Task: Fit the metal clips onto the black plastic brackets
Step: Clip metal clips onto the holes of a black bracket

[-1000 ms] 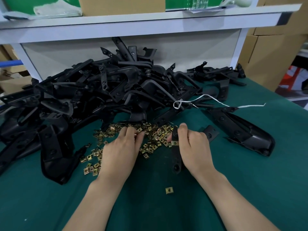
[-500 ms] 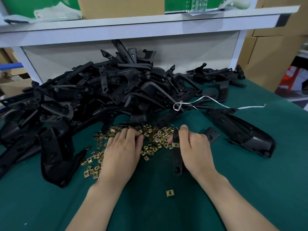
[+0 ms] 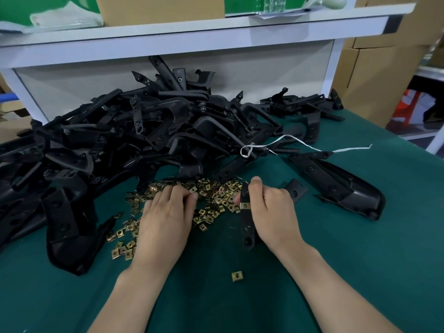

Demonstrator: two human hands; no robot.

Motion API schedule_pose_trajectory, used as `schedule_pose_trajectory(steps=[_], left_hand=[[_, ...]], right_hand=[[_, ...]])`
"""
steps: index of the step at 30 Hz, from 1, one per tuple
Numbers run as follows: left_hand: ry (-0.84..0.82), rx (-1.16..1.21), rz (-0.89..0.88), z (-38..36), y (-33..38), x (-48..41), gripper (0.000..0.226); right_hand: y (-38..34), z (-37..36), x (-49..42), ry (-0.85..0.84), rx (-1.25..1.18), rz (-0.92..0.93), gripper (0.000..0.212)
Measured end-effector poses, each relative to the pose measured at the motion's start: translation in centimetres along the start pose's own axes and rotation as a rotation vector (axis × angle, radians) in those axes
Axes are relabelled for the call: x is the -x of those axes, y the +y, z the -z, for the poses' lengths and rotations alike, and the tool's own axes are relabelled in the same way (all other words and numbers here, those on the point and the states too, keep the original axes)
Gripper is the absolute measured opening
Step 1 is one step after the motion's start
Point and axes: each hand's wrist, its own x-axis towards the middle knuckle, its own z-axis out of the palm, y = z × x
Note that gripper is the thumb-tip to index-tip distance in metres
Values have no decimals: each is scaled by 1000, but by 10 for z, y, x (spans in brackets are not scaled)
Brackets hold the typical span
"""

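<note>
Left hand: my left hand (image 3: 165,222) lies palm down on the near-left part of the loose heap of brass-coloured square metal clips (image 3: 216,197). The fingers are bent with their tips among the clips, and I cannot tell whether they pinch one.
Right hand: my right hand (image 3: 271,212) is clenched round a narrow black plastic bracket (image 3: 247,229), thumb beside a single brass clip (image 3: 245,205) seated on its edge.
Bracket: runs near-to-far just right of the heap, near end down at the green felt table (image 3: 360,260).
Stock: tangled pile of black plastic brackets (image 3: 144,135), far and left — it touches the heap's far edge.
Stray: lone brass clip (image 3: 237,276), near, between my forearms.
Right side: large black moulded part (image 3: 336,186) lying apart; thin white cord (image 3: 288,140) draped across the pile's right edge.
</note>
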Motion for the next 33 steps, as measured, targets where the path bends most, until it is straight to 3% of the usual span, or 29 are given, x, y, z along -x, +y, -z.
schedule_pose_trajectory(steps=[7,33], left_hand=[[140,54,-82,3,8,2,17],[64,88,-61,2,5,2,16]], right_hand=[[-1,1,-1,-19,48,9,85],[1,1,-1,-18,39,2,85]])
